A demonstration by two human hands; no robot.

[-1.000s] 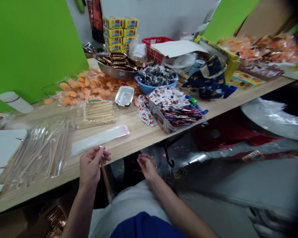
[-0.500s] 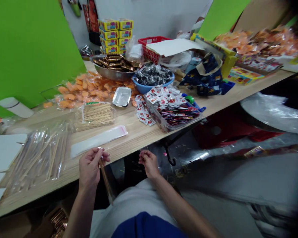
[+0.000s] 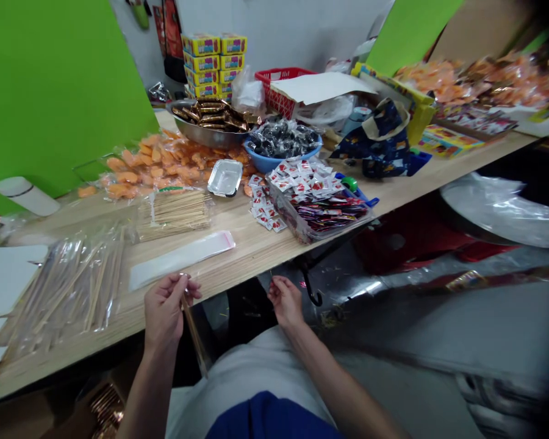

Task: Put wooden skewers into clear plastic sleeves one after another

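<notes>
My left hand point(image 3: 171, 305) is closed at the table's front edge, pinching the top of a narrow clear bag point(image 3: 194, 335) that hangs down toward my lap. Thin brown sticks seem to show inside it. To the right, beyond the edge, my right hand point(image 3: 284, 302) is closed with its fingertips pressed together. A tiny thin bit sticks up from them, too small to name. Flat clear sleeves point(image 3: 180, 259) lie on the table just past my left hand. Left of them is a pile of bagged sticks point(image 3: 73, 286), and behind is a pack of thin skewers point(image 3: 176, 212).
A foil tray point(image 3: 225, 178) stands mid-table. Beside it, a clear box point(image 3: 302, 228) overflows with sachets. Farther back are a blue basin point(image 3: 265, 163) of dark wrapped items, a metal bowl point(image 3: 187, 130) of brown packets and orange wrapped pieces point(image 3: 141, 164). A hook point(image 3: 318, 297) hangs below the edge.
My right hand has moved a little to the right, away from my left hand. My left hand and the hanging bag have stayed almost in place.
</notes>
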